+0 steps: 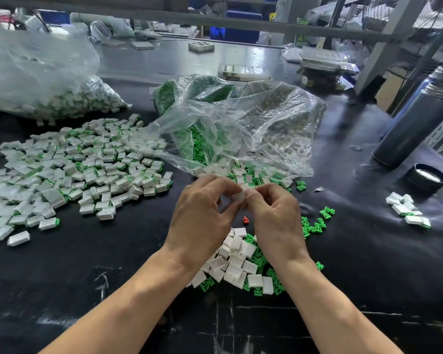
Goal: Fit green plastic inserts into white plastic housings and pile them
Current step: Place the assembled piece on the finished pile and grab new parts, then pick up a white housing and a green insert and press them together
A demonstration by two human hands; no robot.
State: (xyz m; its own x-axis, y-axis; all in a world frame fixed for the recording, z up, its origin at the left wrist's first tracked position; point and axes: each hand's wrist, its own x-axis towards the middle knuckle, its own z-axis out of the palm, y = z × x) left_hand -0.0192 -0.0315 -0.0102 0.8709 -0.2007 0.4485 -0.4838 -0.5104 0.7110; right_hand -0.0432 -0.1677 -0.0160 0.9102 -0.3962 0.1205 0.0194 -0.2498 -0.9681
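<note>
Two bare hands pinch one white plastic housing (238,196) above a black worktable (368,264).

Both the left hand (202,215) and the right hand (274,218) curl thumb and fingertips round the housing, held between them at mid-air, probably so a green insert can be pressed in; whether an insert is already seated is hidden by the fingers. Just beneath the wrists lies a mixed heap of loose white housings (237,261) and green inserts (315,224), near for quick picking. Well to the left spreads a wide pile of finished pieces (74,169), white with green edges showing. Behind the hands sit open clear plastic bags (241,123) of parts. One small red piece (245,220) lies between the hands. No readable writing or brand shows.
</note>
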